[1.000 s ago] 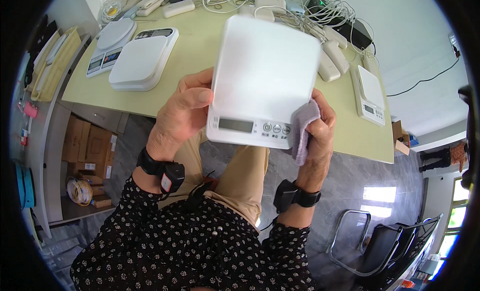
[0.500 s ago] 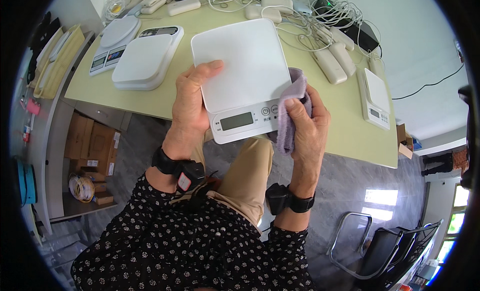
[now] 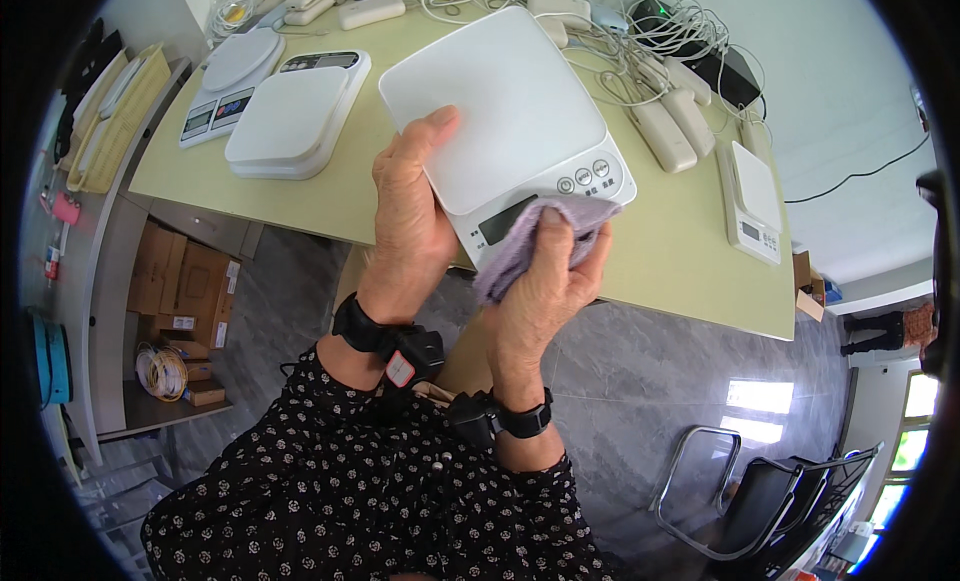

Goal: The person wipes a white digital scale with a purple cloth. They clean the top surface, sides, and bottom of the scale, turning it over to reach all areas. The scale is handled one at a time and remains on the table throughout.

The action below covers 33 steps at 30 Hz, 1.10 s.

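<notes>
A white digital kitchen scale [image 3: 500,111] is held up over the table's near edge, tilted, its button and display panel toward me. My left hand [image 3: 412,186] grips its left side, thumb on the white top plate and the other fingers hidden beneath. In my right hand [image 3: 553,281] is a purple-grey cloth [image 3: 515,249], pinched against the scale's front edge. The cloth covers part of the small dark display [image 3: 503,221]; the round buttons beside it show.
Two white scales stand at the table's left, a square-topped one [image 3: 290,116] and a round-topped one [image 3: 240,61]. A narrow scale [image 3: 752,201] sits at the right. White power adapters [image 3: 660,136] and tangled cables line the back. A black chair [image 3: 765,486] stands at lower right.
The scale has turned counter-clockwise. My right hand has moved left with the cloth, from the scale's right side to its front edge by the display. My left hand shifted slightly right.
</notes>
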Available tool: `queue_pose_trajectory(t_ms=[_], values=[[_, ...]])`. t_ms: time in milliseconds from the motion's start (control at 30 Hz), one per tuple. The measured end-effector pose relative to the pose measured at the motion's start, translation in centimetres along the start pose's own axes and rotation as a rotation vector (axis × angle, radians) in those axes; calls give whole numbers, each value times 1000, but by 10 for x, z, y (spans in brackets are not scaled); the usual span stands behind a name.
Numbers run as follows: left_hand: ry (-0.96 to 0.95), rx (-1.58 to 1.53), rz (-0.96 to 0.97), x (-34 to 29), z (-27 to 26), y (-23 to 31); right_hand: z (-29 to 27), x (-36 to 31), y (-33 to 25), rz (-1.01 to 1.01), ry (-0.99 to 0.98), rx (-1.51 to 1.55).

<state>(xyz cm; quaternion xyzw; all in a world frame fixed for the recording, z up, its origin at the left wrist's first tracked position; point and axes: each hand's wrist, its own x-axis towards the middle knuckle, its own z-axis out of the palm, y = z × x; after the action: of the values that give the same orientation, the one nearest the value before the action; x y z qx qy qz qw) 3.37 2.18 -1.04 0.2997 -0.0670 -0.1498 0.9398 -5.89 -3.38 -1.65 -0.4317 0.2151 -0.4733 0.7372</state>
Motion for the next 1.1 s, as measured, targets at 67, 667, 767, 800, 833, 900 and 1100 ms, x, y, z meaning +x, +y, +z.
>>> queue_pose_trajectory(t_ms=[67,667,767,800,833,900,1100], values=[[-16,4,12,-1,4,1,3,-9,-1,-11,-35,-33],[-334,335,-149,0,-47,67,-59,39,-44,147,-440,-197],[-343,473,-158,2,-52,71,-60,39,-46,21,-457,-373],[-340,510,-159,2,-53,71,-59,40,-47,-39,-425,-439],[-353,511,-172,1,-52,71,-59,41,-49,-99,-402,-508],[-381,506,-187,-1,-51,70,-57,52,-54,-160,-405,-527],[-353,569,-200,-9,-47,64,-53,77,-59,-98,-383,-510]])
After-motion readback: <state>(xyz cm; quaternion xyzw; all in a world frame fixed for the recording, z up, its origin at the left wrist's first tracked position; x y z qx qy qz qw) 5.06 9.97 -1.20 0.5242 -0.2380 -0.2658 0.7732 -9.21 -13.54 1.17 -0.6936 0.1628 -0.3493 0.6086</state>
